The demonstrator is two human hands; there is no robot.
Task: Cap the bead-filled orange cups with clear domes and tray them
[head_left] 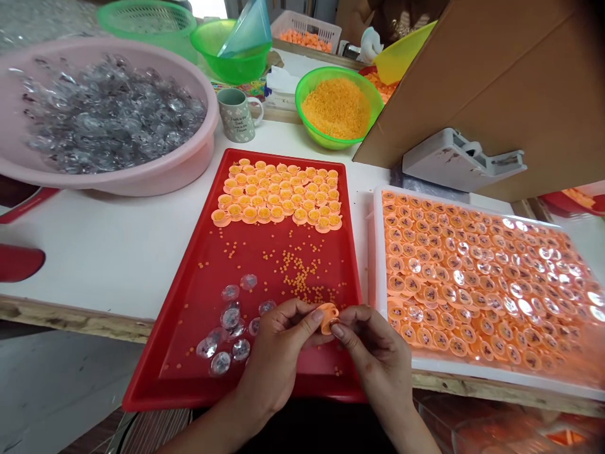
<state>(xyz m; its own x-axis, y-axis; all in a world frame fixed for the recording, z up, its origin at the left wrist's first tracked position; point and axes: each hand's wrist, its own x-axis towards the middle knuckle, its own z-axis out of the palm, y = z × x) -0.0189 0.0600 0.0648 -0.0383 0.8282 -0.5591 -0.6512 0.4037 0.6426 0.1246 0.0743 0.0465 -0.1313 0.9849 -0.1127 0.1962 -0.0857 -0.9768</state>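
Observation:
Over the front of the red tray (255, 252), my left hand (281, 347) pinches a small orange cup piece (328, 318) between thumb and fingers. My right hand (378, 350) is closed on the right side of the same piece. At the tray's far end, orange cups with yellow filling (283, 192) stand in rows. Loose yellow bits (300, 271) are scattered behind my hands. Several clear round lids (231, 317) lie at the tray's left front, beside my left hand.
A pink basin (208, 142) of clear pieces stands at the left. Behind the tray are a mug (236, 115) and a green bowl (331, 142) of yellow bits. A white tray (378, 252) of lidded orange cups, a tape dispenser (444, 157) and cardboard (501, 82) are at the right.

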